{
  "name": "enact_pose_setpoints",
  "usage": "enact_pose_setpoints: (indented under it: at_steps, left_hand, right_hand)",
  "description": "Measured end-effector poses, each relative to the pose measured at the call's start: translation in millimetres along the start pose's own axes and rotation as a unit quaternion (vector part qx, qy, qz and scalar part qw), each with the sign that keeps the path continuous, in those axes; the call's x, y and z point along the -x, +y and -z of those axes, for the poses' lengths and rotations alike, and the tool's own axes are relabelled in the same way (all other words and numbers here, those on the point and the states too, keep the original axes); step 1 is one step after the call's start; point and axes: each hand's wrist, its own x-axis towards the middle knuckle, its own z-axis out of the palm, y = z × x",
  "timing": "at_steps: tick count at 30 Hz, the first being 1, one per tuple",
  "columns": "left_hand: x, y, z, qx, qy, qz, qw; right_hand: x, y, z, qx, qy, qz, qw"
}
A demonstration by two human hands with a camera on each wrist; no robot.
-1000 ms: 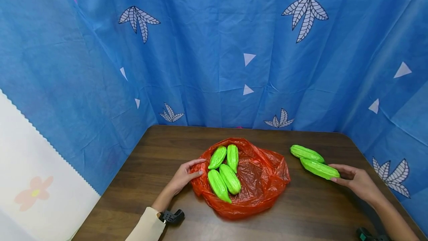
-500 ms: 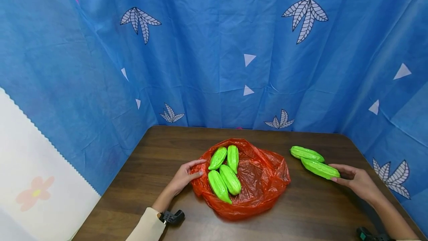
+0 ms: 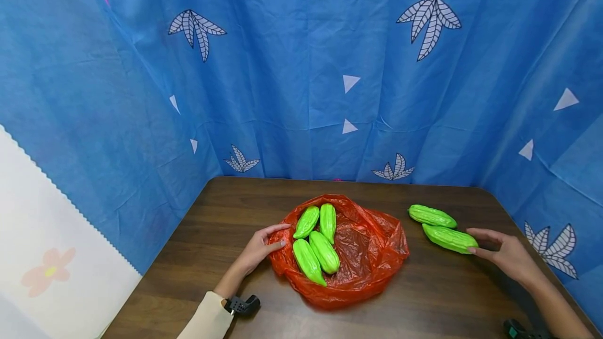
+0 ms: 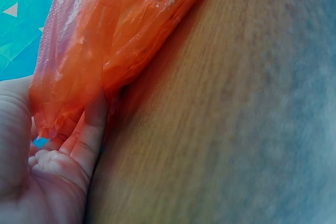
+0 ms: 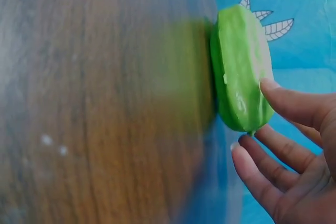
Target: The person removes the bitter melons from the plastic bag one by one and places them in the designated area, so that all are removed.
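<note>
While a red bag (image 3: 330,297) is pinched by the fingers of the left hand (image 3: 259,247), a green gourd (image 3: 447,238) is touched by the right hand (image 3: 506,255).
Head view: it's seen on the counter (image 3: 226,208) beside a second gourd (image 3: 432,217); probably light, firm, slickish, best held mid-body. Left wrist: fingertips are partly masked by the bag. Right wrist: thumb contact shows, index mostly hidden, so whether it's actually gripped can't be told.

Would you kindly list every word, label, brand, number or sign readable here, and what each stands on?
There is no readable text.
Red bag and green vegetables: no lettering visible.
Blue curtain: only printed shapes, such as leaves and triangles.
Left wrist's dark device and right wrist's dark device: any markings too small to read.
</note>
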Motion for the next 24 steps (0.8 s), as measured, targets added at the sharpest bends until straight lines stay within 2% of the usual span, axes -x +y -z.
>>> enact_pose_setpoints:
  at_steps: [6,9,20,24]
  left_hand:
    - [-0.1,-0.7,0.3,-0.008,0.001,-0.006,0.9999]
    - [-0.5,-0.3,0.3,-0.011,0.002,-0.005,0.9999]
    - [-0.5,1.7,0.0,-0.004,0.001,-0.006,1.0]
    - [0.3,1.5,-0.3,0.0,0.0,-0.002,1.0]
  right_hand:
    - [0.4,-9.3,0.5,0.057,0.08,0.055,0.9936]
    - [1.1,-19.1,0.7,0.072,0.105,0.072,0.9893]
    - [8.5,-63.8,2.2,0.088,0.13,0.104,0.9821]
    - [10.7,-78.1,0.3,0.077,0.126,0.104,0.9836]
